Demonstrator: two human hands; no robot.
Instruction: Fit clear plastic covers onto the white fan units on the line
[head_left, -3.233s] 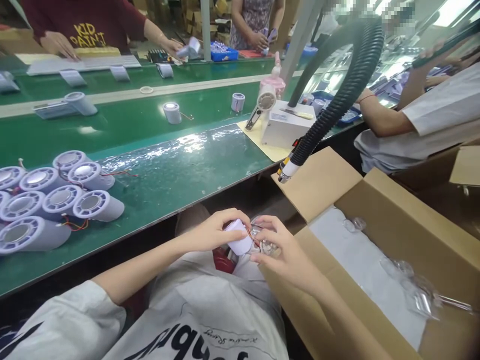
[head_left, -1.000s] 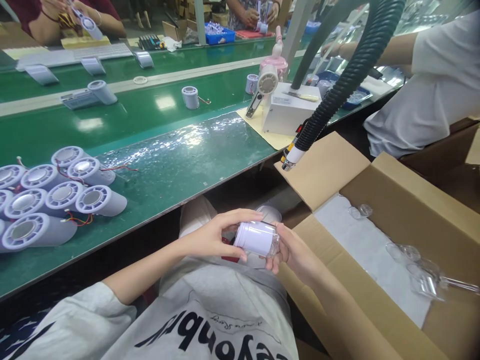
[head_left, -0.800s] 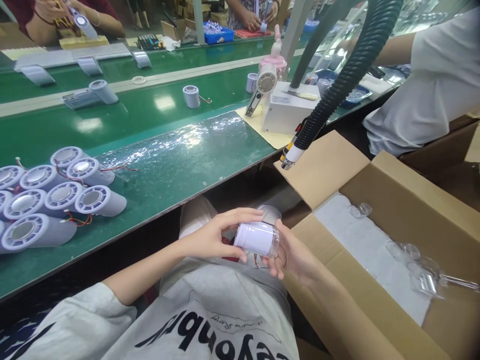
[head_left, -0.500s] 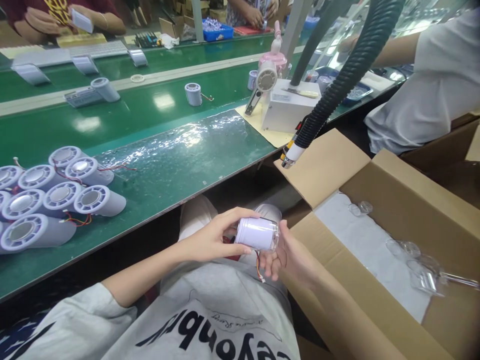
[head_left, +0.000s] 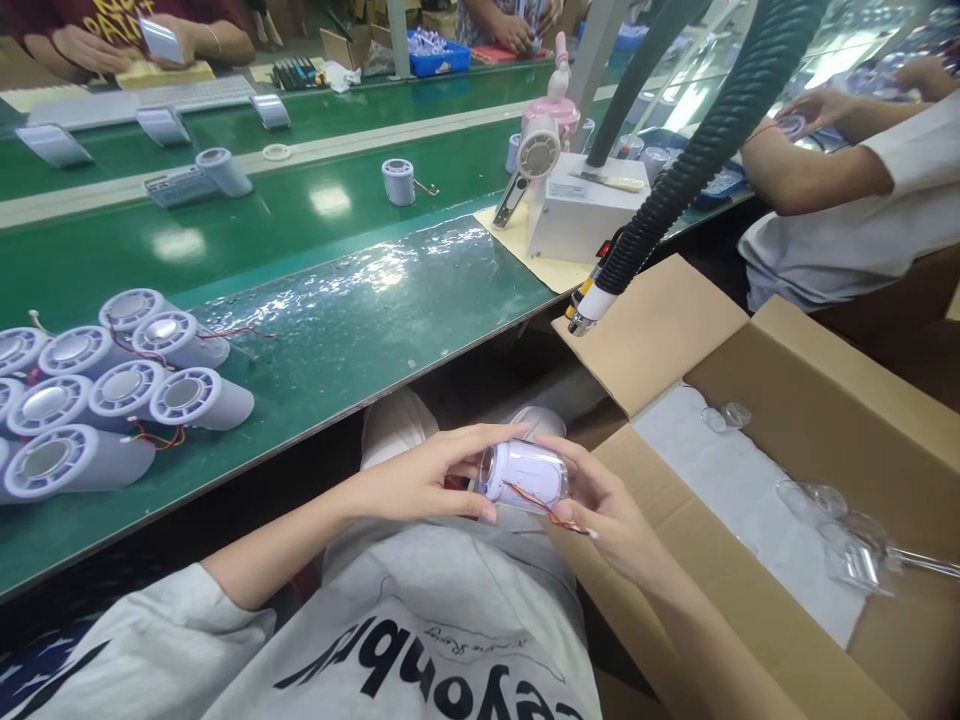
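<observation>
Above my lap, both hands hold a pale lilac cylinder (head_left: 529, 470) lying on its side, with a clear sleeve around it. My left hand (head_left: 442, 470) grips its left end between thumb and fingers. At the right end, my right hand (head_left: 604, 505) closes around the clear part. Thin red and yellow wires (head_left: 544, 500) run along the cylinder's near side to a small white plug by my right thumb. Similar lilac cylinders (head_left: 199, 398) with wires stand grouped on the green bench (head_left: 337, 340) to the left.
An open cardboard box (head_left: 847, 370) at right holds clear plastic pieces (head_left: 855, 555) on a white sheet. A dark ribbed hose (head_left: 697, 160) hangs over its flap. A white box-shaped unit (head_left: 585, 215) and handheld fan (head_left: 536, 155) stand behind. Co-workers sit across and at right.
The cylinder has turned so its wires lie across its near side. My right hand has closed around its right end. The co-worker's arms at right have moved.
</observation>
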